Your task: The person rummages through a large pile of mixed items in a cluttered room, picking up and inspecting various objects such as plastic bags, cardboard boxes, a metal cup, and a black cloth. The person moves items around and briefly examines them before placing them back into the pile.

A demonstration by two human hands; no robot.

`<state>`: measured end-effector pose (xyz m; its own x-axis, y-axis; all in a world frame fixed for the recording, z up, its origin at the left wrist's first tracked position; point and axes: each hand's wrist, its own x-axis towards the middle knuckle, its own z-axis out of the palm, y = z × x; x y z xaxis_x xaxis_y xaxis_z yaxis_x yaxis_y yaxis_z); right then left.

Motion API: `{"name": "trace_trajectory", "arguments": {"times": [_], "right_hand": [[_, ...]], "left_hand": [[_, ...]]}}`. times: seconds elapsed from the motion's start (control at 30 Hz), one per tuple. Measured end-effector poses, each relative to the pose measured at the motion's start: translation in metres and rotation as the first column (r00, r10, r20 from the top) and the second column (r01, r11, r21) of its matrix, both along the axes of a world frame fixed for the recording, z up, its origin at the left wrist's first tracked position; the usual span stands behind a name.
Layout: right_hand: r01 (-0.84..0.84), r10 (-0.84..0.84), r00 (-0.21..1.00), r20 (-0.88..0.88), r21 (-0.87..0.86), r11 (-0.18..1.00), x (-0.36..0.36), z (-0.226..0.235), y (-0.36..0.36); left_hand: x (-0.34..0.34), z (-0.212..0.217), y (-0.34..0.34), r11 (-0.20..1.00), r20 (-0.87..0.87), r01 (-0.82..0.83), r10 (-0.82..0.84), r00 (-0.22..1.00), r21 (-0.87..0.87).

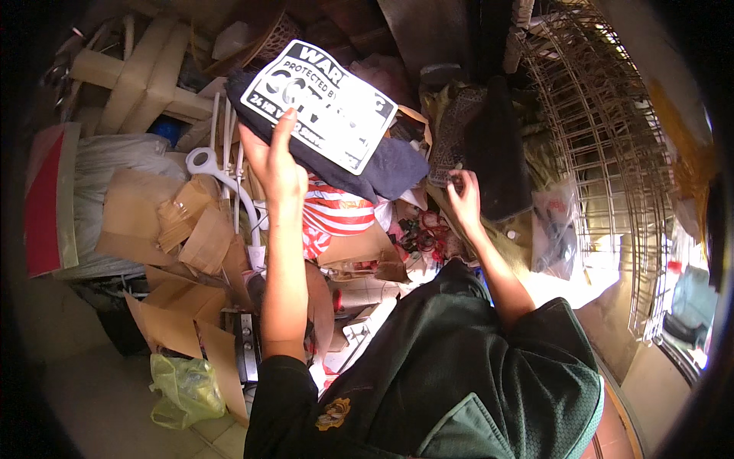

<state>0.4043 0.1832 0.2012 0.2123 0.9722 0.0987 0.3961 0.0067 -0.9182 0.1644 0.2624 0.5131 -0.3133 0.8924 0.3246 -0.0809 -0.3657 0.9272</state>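
Dark green shirt (459, 375) fills the bottom of the view, both bare forearms reaching up out of it into a serious junk pile. Left hand (277, 164) is closed around a black-and-white printed sign (321, 103) plus the navy cloth (390, 170) under it, thumb on top, holding both up over a red-and-white striped fabric (336, 214). Right hand (463, 197) has its fingers curled down at a patterned dark cloth (459, 126) by the wire rack (604, 138); can't tell if it's actually pinching anything.

Risk-wise, I'd say the sign slides off the cloth since it's only thumb-pinned. Tugging the right-side cloth could also drag the plastic bag (554, 229) and the red tangle (424, 233) loose. Cardboard scraps (176, 222) look ready to shift too.
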Motion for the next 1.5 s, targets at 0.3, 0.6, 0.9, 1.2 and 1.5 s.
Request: {"name": "trace_trajectory", "arguments": {"times": [0.3,0.6,0.9,1.2,1.5], "right_hand": [[0.099,0.006,0.942,0.334,-0.297,0.95,-0.038,-0.178,0.17],[-0.198,0.324,0.932,0.16,-0.524,0.828,-0.051,-0.18,0.224],[-0.115,0.118,0.993,-0.017,-0.393,0.912,-0.039,-0.181,0.222],[-0.085,0.166,0.971,0.173,-0.4,0.912,-0.073,-0.183,0.206],[-0.075,0.419,0.734,0.535,-0.549,0.832,-0.052,-0.199,0.175]], "left_hand": [[0.033,-0.139,0.049,0.989,0.116,-0.144,0.147,0.982,-0.027],[-0.026,-0.476,0.032,0.972,-0.931,0.187,-0.196,0.308,-0.143],[-0.078,-0.527,0.181,0.946,-0.978,-0.26,-0.169,0.122,-0.195],[-0.055,-0.492,0.161,0.778,-0.32,-0.173,-0.038,0.947,-0.604],[0.011,-0.476,-0.037,0.538,-0.595,-0.51,0.021,0.804,-0.671]]}}
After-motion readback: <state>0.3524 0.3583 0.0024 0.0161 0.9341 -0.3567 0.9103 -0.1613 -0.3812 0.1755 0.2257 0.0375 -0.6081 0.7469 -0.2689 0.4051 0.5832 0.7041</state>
